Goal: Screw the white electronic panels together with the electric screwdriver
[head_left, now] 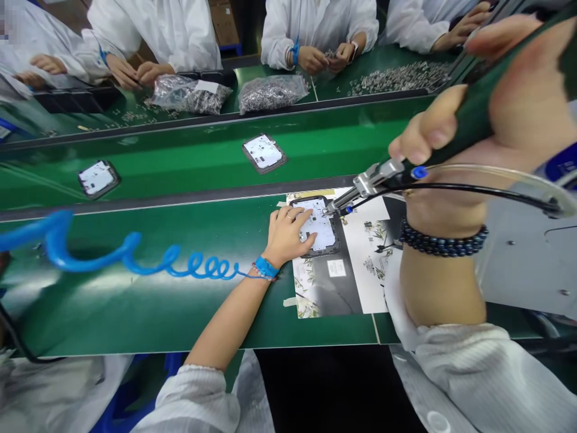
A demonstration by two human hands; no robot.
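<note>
My left hand (286,236) lies with fingers spread on a white plate in a dark rounded frame (325,233). Beneath the frame is a printed paper sheet (366,291). My right hand (529,105) is wrapped around the dark green body of a powered screwdriver (478,111) with a feed tube. Its metal nozzle (376,179) slants down to the plate's upper right, close to my left fingertips. Whether the tip touches the plate I cannot tell. A blue wrist strap (265,268) circles my left wrist.
A blue coiled cord (166,264) stretches left from my wrist strap. Two similar framed plates (264,152) (97,178) lie on the green belt (180,156). Across it, co-workers' hands (315,59) handle small metal parts near filled plastic bags (273,94). A grey machine (532,258) stands at right.
</note>
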